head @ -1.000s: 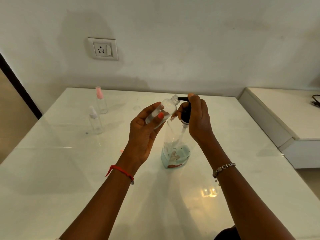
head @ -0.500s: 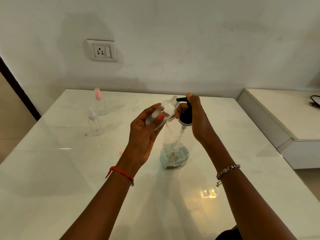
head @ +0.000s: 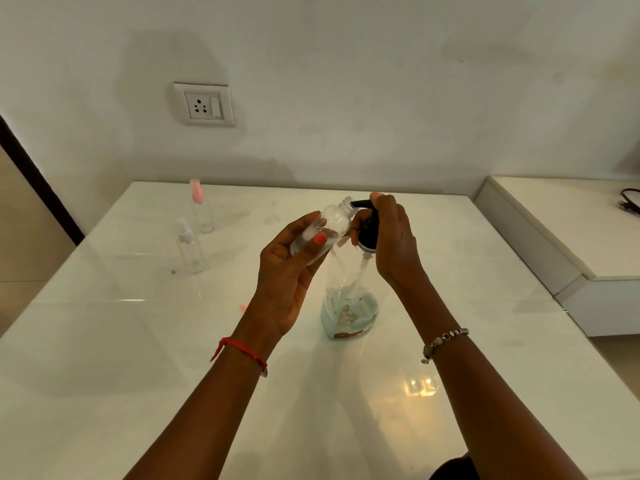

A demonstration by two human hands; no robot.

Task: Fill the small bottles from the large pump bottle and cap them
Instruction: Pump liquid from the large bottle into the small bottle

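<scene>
The large clear pump bottle point(head: 349, 306) stands mid-table with a little pale blue liquid at its bottom. My right hand point(head: 391, 237) curls round its black pump head point(head: 367, 230), forefinger on top. My left hand point(head: 287, 268) holds a small clear uncapped bottle point(head: 329, 226) tilted, its open neck touching the pump spout. Two other small bottles stand at the far left: one with a pink cap point(head: 201, 206), one with a white cap point(head: 188, 247).
The glossy white table point(head: 138, 358) meets the wall, which carries a power socket point(head: 204, 105). A small pink piece point(head: 243, 306) lies on the table left of my left wrist. A lower white unit point(head: 568, 230) with a black cable stands to the right.
My right hand and the pump head moved slightly between frames while the small bottle stayed at the spout; the view shifted a little.
</scene>
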